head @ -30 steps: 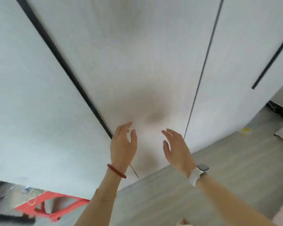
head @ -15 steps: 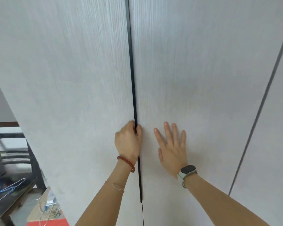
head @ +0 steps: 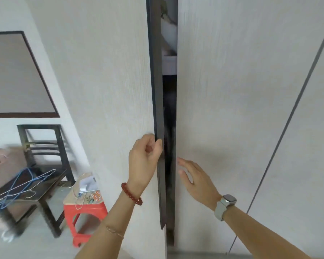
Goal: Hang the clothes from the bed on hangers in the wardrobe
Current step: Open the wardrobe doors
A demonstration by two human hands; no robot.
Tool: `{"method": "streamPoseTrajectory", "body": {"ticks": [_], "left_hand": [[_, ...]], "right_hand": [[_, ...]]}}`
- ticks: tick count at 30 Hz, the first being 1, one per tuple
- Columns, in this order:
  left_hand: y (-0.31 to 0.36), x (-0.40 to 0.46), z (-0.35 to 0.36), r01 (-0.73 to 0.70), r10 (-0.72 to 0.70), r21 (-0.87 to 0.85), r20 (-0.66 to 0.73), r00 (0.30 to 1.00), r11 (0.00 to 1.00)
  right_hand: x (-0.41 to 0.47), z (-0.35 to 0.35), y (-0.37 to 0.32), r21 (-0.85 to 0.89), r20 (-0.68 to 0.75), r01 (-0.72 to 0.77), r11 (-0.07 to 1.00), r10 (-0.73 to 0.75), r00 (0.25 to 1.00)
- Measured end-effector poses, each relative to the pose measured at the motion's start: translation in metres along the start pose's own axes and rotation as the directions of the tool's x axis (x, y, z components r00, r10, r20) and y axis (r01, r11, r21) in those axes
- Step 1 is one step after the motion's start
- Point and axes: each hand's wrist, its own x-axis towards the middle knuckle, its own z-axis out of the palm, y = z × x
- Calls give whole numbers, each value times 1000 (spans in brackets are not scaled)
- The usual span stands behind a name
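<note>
The wardrobe doors are pale grey-white with a fine vertical grain, and the left door's edge is dark charcoal. Through the gap the inside shows black, with something white at 12 o'clock. The left wrist carries a dark red bead bracelet; the right wears a watch with a light grey strap. At 8 o'clock stands a red stool, and at 9 o'clock a black chair with blue and white wire hangers.
</note>
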Motion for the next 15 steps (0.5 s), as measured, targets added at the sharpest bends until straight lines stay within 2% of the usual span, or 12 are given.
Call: {"method": "streamPoseTrajectory", "body": {"ticks": [4,7,10,12,15], "left_hand": [[5,-39,-72,41,-41,11,-17,999,999],[6,-65,-120,65,-61,50,-87,994,997],[3,-89,-163,99,-62,121,-279,958,988],[1,-100,-185,117,-4,221,-454,891,968],[0,-109,-205,145,61,341,-525,849,929]], "right_hand": [[-25,50,-45,110,170,91,990,-109,979],[-32,90,-87,203,251,179,963,-228,941],[-39,123,-126,317,314,203,926,-304,899],[-38,140,-145,331,359,255,909,-371,857],[-32,156,-166,330,386,321,888,-437,812]]}}
